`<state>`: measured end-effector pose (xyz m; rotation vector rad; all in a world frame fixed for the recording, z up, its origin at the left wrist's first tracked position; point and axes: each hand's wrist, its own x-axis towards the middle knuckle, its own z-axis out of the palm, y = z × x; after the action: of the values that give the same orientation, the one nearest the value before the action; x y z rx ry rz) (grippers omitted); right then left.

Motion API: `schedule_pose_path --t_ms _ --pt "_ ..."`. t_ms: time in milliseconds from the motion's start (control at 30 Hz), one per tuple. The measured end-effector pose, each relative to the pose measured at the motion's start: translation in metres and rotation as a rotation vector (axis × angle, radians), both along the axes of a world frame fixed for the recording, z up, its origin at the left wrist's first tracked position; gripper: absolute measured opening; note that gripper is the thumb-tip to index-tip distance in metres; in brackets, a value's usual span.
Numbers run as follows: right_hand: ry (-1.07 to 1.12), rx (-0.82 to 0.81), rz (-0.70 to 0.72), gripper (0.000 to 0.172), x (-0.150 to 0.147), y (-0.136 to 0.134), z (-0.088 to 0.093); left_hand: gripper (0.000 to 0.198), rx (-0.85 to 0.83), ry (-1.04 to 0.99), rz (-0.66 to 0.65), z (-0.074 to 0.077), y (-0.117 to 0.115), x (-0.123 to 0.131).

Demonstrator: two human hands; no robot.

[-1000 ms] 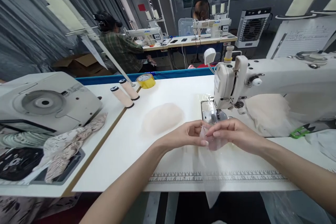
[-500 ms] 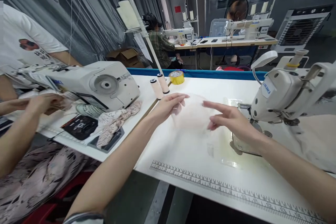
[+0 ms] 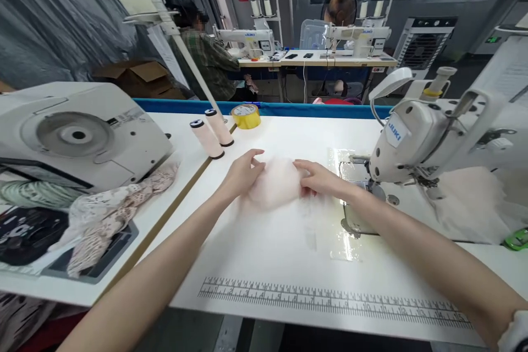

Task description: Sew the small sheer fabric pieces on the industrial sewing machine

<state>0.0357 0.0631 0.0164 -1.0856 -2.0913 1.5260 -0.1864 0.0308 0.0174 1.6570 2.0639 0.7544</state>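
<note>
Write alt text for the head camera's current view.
The bare left hand and bare right hand touch opposite sides of thin, pale pink fabric over a flat white table. A white JUKI sewing machine stands to the right.

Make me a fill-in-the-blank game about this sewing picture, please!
1. The roll of tape at the back of the white table is colored ____.
2. The pale thread spools standing close to the tape number ____.
3. Of the left hand and right hand at the pale fabric, the one nearer those spools is the ____ hand.
4. The letters on the front of the nearby sewing machine at the right spell ____.

Missing words: yellow; two; left; JUKI.
</note>
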Motion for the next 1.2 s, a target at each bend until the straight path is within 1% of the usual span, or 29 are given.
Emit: schedule_pose_path --t_ms 100,200,233,267,300,333,367,433,467,500,533,567,633,700,733,767,800,833,867,900,967,1000,1033,1067,1100,1133,1167,1200 --pt "-0.031 0.089 0.003 0.073 -0.002 0.001 0.0 0.04 -0.021 0.153 0.013 0.007 -0.011 0.006" --pt "-0.054 0.204 -0.031 0.071 0.004 -0.001 -0.001 0.043 0.009 0.329 -0.005 0.01 -0.026 0.02" --pt "-0.054 0.253 -0.05 0.069 0.01 -0.005 -0.001 0.043 0.043 0.489 -0.031 0.01 -0.031 0.024" --pt "-0.057 0.303 -0.068 0.066 0.018 -0.01 -0.001 0.044 0.072 0.607 -0.055 0.01 -0.034 0.028" --pt "-0.058 0.354 -0.084 0.064 0.029 -0.017 -0.001 0.044 0.101 0.674 -0.078 0.011 -0.036 0.03" --pt "-0.058 0.397 -0.1 0.062 0.041 -0.027 -0.001 0.044 0.117 0.688 -0.11 0.011 -0.037 0.032" --pt "-0.052 0.449 -0.073 0.057 0.056 -0.038 0.0 0.043 0.122 0.658 -0.136 0.013 -0.037 0.033" --pt "-0.06 0.645 0.023 0.045 0.088 -0.066 0.001 0.045 0.261 0.545 -0.039 0.017 -0.034 0.034" --pt "-0.081 0.706 0.047 0.04 0.106 -0.08 0.001 0.046 0.329 0.485 -0.016 0.019 -0.033 0.036" --pt "-0.123 0.739 0.066 0.038 0.125 -0.092 0.001 0.046 0.39 0.44 -0.036 0.022 -0.033 0.039" --pt "-0.152 0.793 0.03 0.037 0.145 -0.103 0.002 0.045 0.45 0.377 -0.062 0.024 -0.034 0.043" --pt "-0.17 0.842 -0.036 0.035 0.165 -0.109 0.002 0.044 0.487 0.33 -0.114 0.025 -0.036 0.05" --pt "-0.249 0.885 -0.261 0.03 0.208 -0.113 0.003 0.04 0.549 0.306 -0.233 0.025 -0.041 0.069" --pt "-0.375 0.857 -0.572 0.021 0.248 -0.104 0.004 0.03 0.619 0.355 -0.409 0.02 -0.046 0.097" --pt "-0.403 0.852 -0.662 0.019 0.265 -0.097 0.005 0.024 0.668 0.354 -0.536 0.017 -0.049 0.113" --pt "-0.415 0.846 -0.706 0.02 0.28 -0.091 0.005 0.023 0.739 0.316 -0.67 0.014 -0.051 0.131" --pt "-0.419 0.842 -0.738 0.014 0.29 -0.085 0.006 0.025 0.743 0.263 -0.776 0.011 -0.053 0.15" --pt "-0.418 0.836 -0.755 0.008 0.297 -0.08 0.007 0.026 0.725 0.213 -0.849 0.009 -0.055 0.168" --pt "-0.413 0.83 -0.765 0.01 0.3 -0.078 0.009 0.027 0.682 0.175 -0.907 0.006 -0.057 0.186" --pt "-0.406 0.822 -0.768 0.014 0.298 -0.078 0.011 0.026 0.623 0.138 -0.939 0.004 -0.06 0.203" --pt "-0.379 0.788 -0.738 0.017 0.285 -0.085 0.015 0.026 0.462 0.059 -0.959 0.001 -0.067 0.233" --pt "-0.356 0.763 -0.688 0.015 0.274 -0.091 0.018 0.029 0.382 0.002 -0.939 0.0 -0.07 0.245" --pt "-0.31 0.717 -0.614 0.015 0.263 -0.098 0.02 0.039 0.313 -0.047 -0.904 -0.001 -0.073 0.255" --pt "-0.184 0.558 -0.52 0.014 0.251 -0.104 0.022 0.058 0.271 -0.086 -0.843 -0.003 -0.075 0.264" --pt "-0.045 0.397 -0.486 0.015 0.241 -0.111 0.023 0.072 0.24 -0.121 -0.78 -0.004 -0.077 0.269" --pt "0.075 0.258 -0.475 0.017 0.232 -0.116 0.024 0.071 0.217 -0.165 -0.734 -0.005 -0.079 0.273" --pt "0.177 0.152 -0.47 0.019 0.225 -0.12 0.025 0.06 0.198 -0.219 -0.695 -0.005 -0.08 0.274" --pt "0.259 0.092 -0.485 0.02 0.221 -0.122 0.026 0.047 0.181 -0.281 -0.663 -0.005 -0.08 0.273"
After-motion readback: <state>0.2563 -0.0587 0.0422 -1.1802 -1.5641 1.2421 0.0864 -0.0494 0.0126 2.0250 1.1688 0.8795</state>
